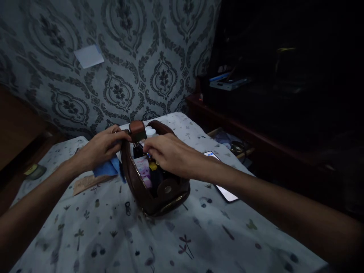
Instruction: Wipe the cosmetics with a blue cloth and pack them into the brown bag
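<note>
Reaching into an open brown pouch [155, 203] on a flower-printed sheet [199, 242] in a dim room.
Left hand [99, 149] pinches the pouch's rim by its tab; right hand [167, 153] curls over the bottles [150, 132] inside, its grasp impossible to tell. Blue cloth [109, 167] lies just beside the pouch, a phone [224, 189] near; damask wallpaper [136, 57] behind, dark shelving [270, 94] at right.

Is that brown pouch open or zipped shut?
Open. The pouch gapes wide, with bottles and a pink tube showing inside; the left hand holds its rim and the right hand reaches in.
</note>
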The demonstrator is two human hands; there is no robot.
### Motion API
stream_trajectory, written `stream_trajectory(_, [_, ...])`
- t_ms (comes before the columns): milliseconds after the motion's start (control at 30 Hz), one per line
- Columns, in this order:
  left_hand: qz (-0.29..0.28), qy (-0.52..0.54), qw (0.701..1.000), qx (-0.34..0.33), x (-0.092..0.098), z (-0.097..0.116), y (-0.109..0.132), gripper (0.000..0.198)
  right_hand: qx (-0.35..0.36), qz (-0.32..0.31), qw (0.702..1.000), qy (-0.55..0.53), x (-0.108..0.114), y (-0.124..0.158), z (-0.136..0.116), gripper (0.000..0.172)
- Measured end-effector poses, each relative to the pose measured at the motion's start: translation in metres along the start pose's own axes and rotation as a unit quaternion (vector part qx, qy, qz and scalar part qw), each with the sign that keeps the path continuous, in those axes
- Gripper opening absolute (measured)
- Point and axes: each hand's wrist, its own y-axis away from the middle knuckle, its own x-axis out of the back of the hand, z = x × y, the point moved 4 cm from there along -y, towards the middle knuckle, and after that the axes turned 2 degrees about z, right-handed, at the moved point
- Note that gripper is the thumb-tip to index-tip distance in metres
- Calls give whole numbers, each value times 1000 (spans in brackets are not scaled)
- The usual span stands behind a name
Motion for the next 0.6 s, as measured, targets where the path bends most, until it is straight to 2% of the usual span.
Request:
stream_trajectory(133, [27,11,1000,7,-3,0,0,33,16,-157,985,71,-24,-2,-5,17])
stream_trajectory(200, [42,13,999,10,-5,0,0,34,25,-202,976,83,-33,-3,-7,18])
stream_trajectory(267, [47,18,999,10,-6,1,2,34,26,-219,971,87,-38,-3,-6,19])
stream_trajectory(367, [61,34,998,6,-7,2,5,36,31,-199,973,109,-37,-7,-5,23])
stream_trajectory(500, [83,47,995,7,-8,4,10,39,103,-97,968,208,-31,-21,-11,31])
stream_trajectory(533, [86,45,995,8,-8,4,10,39,123,-88,959,239,-31,-26,-13,32])
stream_trajectory(600, [89,40,995,13,-9,3,11,39,144,-111,939,293,-36,-37,-15,30])
